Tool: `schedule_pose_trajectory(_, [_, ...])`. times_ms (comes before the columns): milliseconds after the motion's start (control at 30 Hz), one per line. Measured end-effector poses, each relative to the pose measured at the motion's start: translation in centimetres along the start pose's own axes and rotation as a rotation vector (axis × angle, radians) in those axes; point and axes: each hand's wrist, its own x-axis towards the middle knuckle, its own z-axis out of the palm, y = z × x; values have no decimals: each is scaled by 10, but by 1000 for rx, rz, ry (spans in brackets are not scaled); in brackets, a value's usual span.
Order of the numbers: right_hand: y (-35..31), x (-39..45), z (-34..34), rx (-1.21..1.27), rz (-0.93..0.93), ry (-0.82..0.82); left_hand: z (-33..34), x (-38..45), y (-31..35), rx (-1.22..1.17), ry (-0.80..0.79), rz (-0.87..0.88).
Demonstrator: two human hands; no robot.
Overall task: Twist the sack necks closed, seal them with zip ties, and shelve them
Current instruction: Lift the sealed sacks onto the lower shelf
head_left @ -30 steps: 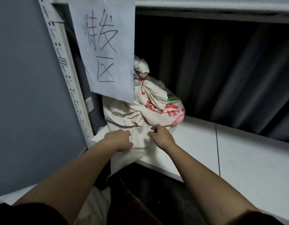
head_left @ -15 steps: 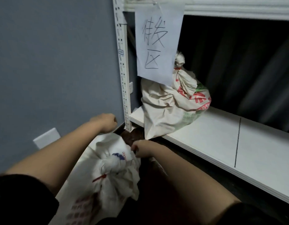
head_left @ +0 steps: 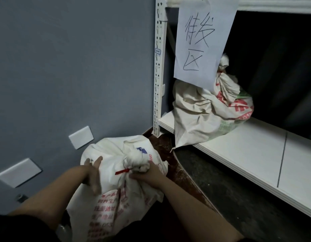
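A white sack with red print (head_left: 119, 194) stands on the floor by the blue wall, its twisted neck (head_left: 135, 158) tied with a red zip tie (head_left: 122, 171). My left hand (head_left: 93, 173) lies flat with straight fingers against the sack's left side. My right hand (head_left: 147, 175) grips the sack just under the tied neck. A second tied sack (head_left: 203, 112) sits at the left end of the white shelf (head_left: 256, 154), one corner hanging over the front edge.
A white slotted upright (head_left: 158, 67) frames the shelf's left side. A paper sign with handwriting (head_left: 202, 41) hangs from the shelf above, covering part of the shelved sack. White wall plates (head_left: 81, 139) are on the blue wall. Bare shelf board extends to the right.
Both hands left the sack on the shelf and came down to the tied sack on the floor. The view swung left and down.
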Motion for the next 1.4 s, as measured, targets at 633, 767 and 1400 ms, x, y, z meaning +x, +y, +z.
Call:
schedule_pose_trajectory(633, [-69, -23, -68, -221, -110, 291, -30, -20, 75, -1140, 635, 460])
schedule_pose_trajectory(767, [-84, -40, -80, -203, -122, 449, -62, -55, 106, -1222, 657, 504])
schedule_pose_trajectory(1400, [-130, -153, -190, 306, -269, 1052, -152, -212, 222, -684, 489, 1070])
